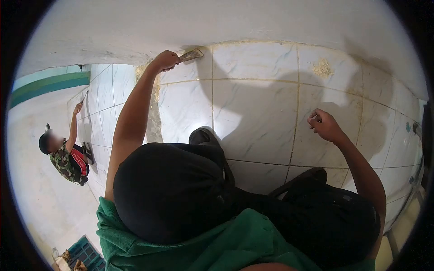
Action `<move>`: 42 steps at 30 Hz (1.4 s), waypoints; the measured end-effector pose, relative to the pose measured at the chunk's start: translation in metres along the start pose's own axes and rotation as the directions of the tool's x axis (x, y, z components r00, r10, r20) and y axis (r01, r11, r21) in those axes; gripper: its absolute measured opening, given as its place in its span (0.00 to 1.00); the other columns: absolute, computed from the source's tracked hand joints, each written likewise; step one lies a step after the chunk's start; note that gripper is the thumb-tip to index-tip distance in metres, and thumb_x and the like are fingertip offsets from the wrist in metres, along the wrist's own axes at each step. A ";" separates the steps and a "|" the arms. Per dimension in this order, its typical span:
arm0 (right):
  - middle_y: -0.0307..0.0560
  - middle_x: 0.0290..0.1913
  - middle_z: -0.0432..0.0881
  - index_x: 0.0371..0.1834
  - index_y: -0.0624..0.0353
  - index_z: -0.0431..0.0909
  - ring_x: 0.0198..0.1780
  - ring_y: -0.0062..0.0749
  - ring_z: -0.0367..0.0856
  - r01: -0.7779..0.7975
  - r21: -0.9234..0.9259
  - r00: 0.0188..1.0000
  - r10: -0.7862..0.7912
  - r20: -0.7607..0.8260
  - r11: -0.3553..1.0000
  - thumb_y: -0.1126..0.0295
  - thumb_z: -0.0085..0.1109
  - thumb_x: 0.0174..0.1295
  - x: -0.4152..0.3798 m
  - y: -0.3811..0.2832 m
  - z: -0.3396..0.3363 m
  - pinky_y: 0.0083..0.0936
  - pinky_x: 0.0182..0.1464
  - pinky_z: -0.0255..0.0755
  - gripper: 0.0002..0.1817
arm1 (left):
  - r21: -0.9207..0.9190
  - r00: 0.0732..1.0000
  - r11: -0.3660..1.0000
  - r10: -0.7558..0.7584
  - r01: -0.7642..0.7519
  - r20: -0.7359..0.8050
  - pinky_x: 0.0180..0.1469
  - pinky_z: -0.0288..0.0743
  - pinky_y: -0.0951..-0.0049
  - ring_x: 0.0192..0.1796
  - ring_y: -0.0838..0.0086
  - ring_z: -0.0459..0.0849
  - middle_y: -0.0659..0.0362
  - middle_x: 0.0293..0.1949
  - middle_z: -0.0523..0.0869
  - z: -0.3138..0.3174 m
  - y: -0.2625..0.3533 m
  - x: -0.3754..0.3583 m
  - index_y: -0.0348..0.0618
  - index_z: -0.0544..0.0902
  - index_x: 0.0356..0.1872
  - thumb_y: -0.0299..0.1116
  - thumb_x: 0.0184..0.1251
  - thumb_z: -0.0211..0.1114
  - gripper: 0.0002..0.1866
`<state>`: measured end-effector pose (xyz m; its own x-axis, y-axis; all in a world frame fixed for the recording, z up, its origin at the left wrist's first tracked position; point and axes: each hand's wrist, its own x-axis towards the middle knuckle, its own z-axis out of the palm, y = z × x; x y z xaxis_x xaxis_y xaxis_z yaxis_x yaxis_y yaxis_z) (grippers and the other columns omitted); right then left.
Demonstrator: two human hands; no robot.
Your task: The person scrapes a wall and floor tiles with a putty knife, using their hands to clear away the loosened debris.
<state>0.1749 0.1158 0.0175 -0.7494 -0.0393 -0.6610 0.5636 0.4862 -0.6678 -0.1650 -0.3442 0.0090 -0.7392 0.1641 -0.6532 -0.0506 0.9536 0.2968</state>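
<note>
My left hand [166, 61] is wrapped round the handle of a scraper [191, 55] with a flat, dirty blade. The blade lies at the edge of the marbled white floor tiles [255, 106], close to the foot of the white wall [253, 20]. My right hand [326, 126] hangs above the tiles on the right, its fingers loosely curled, and nothing shows in them. Beyond it, near the wall, lies a small heap of yellowish crumbs [323, 67]. Yellowish residue runs along the grout lines and the wall edge.
On the left another person [68, 156] crouches, holding a thin tool to the tiles. A rough, untiled-looking strip [153, 119] runs beside my left arm. A teal crate [83, 253] stands at the lower left. My dark shoes [205, 136] rest on the tiles.
</note>
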 end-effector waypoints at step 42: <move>0.58 0.34 0.79 0.31 0.65 0.75 0.38 0.48 0.77 0.340 -0.128 0.887 -0.272 0.373 0.932 0.52 0.53 0.55 0.139 -0.157 0.203 0.36 0.44 0.69 0.22 | 0.194 0.990 0.973 -0.110 0.125 -0.090 0.31 0.70 0.66 0.25 0.67 0.78 0.52 0.24 0.81 -0.002 -0.219 -0.115 0.39 0.80 0.38 0.43 0.63 0.53 0.17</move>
<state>0.0526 -0.1431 -0.0393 -0.6883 -0.4933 -0.5320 0.2260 0.5510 -0.8033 -0.0701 -0.5719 0.0203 -0.7865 0.0353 -0.6166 -0.0114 0.9974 0.0717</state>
